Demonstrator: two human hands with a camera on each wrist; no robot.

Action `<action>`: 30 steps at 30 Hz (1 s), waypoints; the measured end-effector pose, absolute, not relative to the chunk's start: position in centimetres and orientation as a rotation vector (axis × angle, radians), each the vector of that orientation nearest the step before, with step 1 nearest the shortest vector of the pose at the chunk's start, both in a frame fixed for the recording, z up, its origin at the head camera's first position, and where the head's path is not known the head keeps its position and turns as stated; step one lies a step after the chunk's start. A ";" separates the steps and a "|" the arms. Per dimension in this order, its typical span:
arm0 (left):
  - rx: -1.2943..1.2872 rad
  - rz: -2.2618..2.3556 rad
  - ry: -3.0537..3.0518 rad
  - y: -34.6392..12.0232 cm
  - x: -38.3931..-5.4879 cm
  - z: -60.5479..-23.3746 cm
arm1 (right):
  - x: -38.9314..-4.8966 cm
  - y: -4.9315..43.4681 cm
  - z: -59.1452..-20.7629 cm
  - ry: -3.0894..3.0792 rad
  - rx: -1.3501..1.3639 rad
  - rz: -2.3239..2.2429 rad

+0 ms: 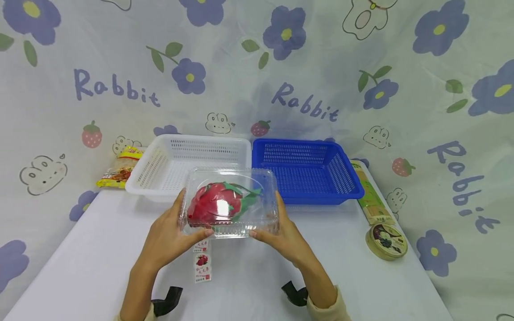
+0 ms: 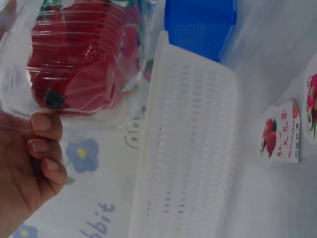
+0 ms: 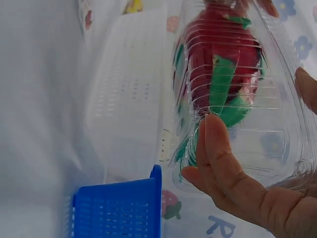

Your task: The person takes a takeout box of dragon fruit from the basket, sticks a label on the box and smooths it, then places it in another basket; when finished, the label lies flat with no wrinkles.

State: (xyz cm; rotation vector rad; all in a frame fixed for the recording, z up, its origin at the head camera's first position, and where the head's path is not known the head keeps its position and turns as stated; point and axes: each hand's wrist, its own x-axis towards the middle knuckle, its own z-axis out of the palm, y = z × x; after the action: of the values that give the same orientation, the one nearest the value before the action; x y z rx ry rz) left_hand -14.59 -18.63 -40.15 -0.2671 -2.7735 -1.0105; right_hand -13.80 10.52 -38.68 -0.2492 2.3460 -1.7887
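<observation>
Nearest on the white table (image 1: 245, 290), between the person's forearms with their dark wrist straps (image 1: 168, 302), lies a small strip of labels (image 1: 203, 268) printed with red fruit. Above its far end, the left hand (image 1: 166, 238) and right hand (image 1: 286, 238) stand apart, both clamped on a clear plastic box (image 1: 237, 230) from opposite sides, thumbs at its near side and fingers bent underneath. The box is held up off the table, lid down, with a red, green-leafed dragon fruit (image 1: 209, 203) inside. By the table's right edge sits a round tin (image 1: 387, 241); just beyond it, a green-and-yellow packet (image 1: 371, 196) runs along that edge. Toward the far edge, a white basket (image 1: 140, 185) and a blue basket (image 1: 317, 196) stand side by side. A yellow bag (image 1: 120, 168) rests at the far left corner, beside the white basket. Behind hangs a flowered cloth (image 1: 225, 102) lettered "Rabbit".
</observation>
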 end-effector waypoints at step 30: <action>-0.272 -1.006 -2.737 -17.6 -13.6 -41.4 | -12.2 11.3 -39.9 2.426 -0.199 -1.695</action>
State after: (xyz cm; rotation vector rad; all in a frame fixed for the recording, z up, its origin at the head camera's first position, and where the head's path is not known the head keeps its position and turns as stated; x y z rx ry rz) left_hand -13.56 -17.57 -41.39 -0.2724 -2.7373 -1.0056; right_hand -12.17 11.33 -39.90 -0.1990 2.4264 -1.6950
